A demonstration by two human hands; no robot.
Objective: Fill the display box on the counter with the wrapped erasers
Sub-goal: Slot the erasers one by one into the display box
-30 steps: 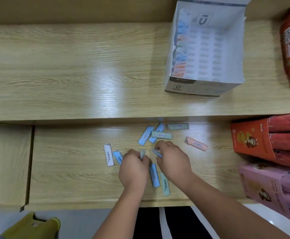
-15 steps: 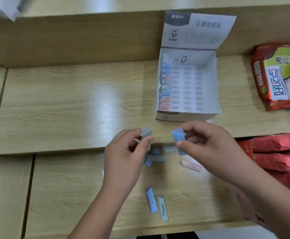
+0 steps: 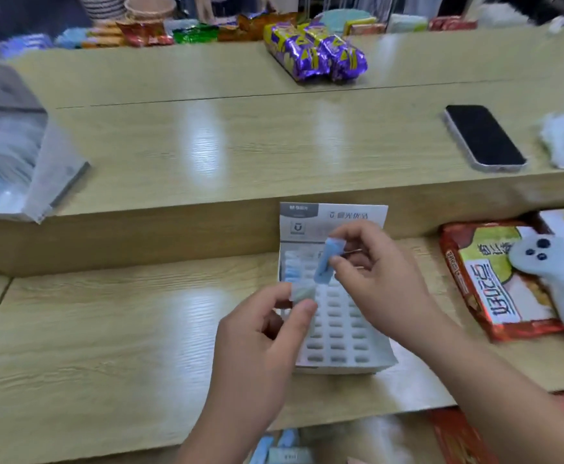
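Head view, left hand [image 3: 260,339] pinches pale eraser [image 3: 302,291], right hand [image 3: 374,283] blue eraser [image 3: 327,259]

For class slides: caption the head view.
Left hand pinches pale-green eraser, right hand blue eraser, above the display box.

open shelf [image 3: 106,329] left of display box [image 3: 337,367], snack bag [image 3: 495,286] close on right

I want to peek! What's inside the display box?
Wrapped erasers line the display box's left column; other slots look empty. The left hand and right hand, each pinching an eraser, hide some.
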